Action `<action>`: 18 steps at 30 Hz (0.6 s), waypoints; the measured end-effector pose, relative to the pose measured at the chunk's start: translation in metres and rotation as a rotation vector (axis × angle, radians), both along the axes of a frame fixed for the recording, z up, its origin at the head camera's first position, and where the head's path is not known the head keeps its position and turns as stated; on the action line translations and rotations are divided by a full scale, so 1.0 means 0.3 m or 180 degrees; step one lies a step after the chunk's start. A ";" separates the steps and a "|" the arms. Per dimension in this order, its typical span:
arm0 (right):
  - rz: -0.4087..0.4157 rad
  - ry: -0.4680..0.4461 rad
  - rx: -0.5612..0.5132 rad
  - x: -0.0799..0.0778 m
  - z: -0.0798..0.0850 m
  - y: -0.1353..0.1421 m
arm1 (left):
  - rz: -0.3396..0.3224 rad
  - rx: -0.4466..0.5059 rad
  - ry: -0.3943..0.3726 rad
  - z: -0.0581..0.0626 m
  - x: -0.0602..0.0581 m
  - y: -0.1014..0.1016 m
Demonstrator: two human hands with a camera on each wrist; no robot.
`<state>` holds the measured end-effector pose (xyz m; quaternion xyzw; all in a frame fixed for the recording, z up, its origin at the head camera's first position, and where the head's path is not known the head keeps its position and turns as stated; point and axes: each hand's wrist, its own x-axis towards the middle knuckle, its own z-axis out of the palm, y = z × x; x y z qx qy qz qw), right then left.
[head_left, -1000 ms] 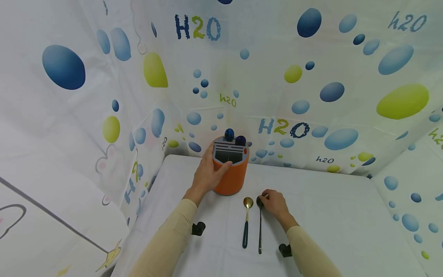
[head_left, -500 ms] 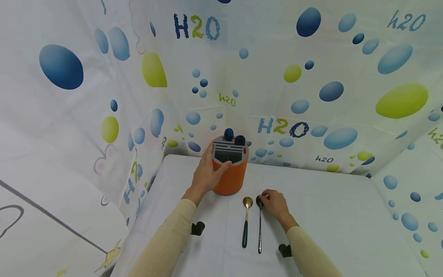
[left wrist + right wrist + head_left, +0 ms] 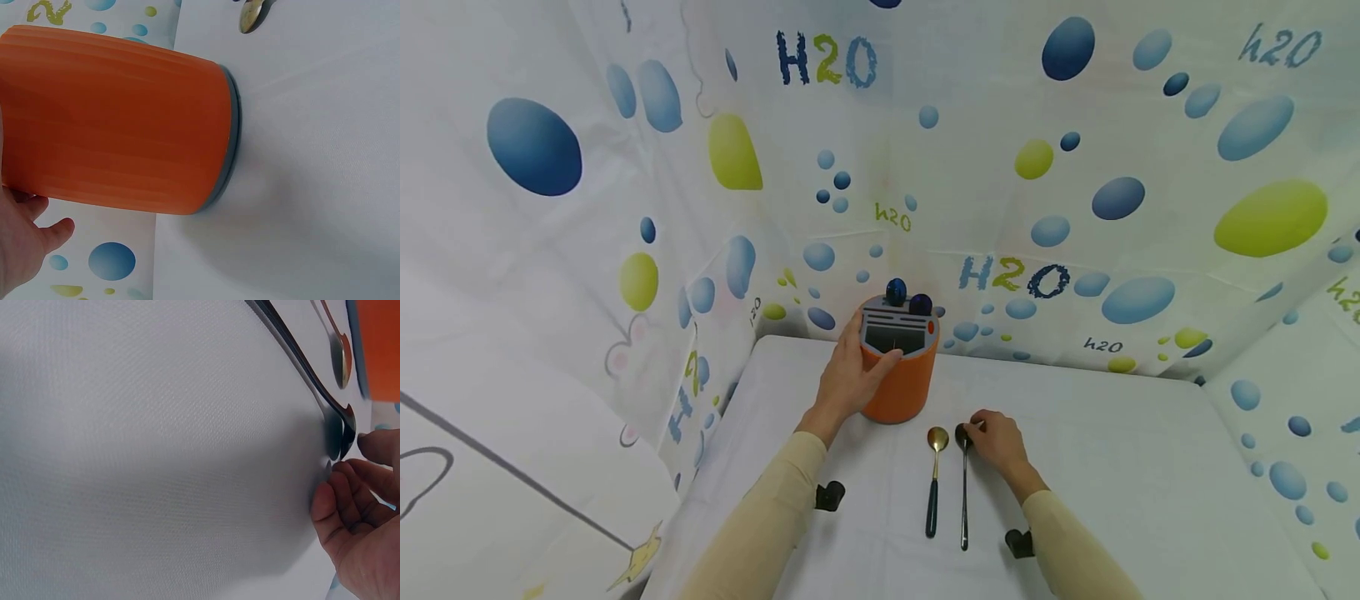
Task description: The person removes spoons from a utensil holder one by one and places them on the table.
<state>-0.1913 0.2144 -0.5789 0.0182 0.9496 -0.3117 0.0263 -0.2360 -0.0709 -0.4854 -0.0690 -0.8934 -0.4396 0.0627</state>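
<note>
My left hand (image 3: 853,375) holds an orange cutlery holder (image 3: 901,392) with a grey slotted top, its thumb across the front and its fingers along the left side. In the left wrist view the holder (image 3: 125,125) lies across the picture, with part of that hand at lower left. My right hand (image 3: 997,442) has thumb and forefinger at the bowl of a long dark spoon (image 3: 965,500), which lies on the white cloth. In the right wrist view the fingertips (image 3: 375,447) flank the tip of this spoon's bowl (image 3: 349,428).
Left of the dark spoon lies a gold spoon (image 3: 932,483) with a dark green handle, roughly parallel to it. Two shiny blue rounded tops (image 3: 896,292) stick up from the holder. A patterned backdrop (image 3: 985,208) rises behind the white table (image 3: 1105,467).
</note>
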 end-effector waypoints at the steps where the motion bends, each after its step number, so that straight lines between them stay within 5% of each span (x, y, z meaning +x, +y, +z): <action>1: -0.0009 0.0012 -0.0013 0.001 0.001 0.003 | -0.0002 0.0004 0.0006 -0.001 -0.001 0.002; 18: -0.0290 0.0293 -0.0533 -0.035 0.042 0.034 | 0.0019 0.0036 0.0030 0.002 0.004 0.007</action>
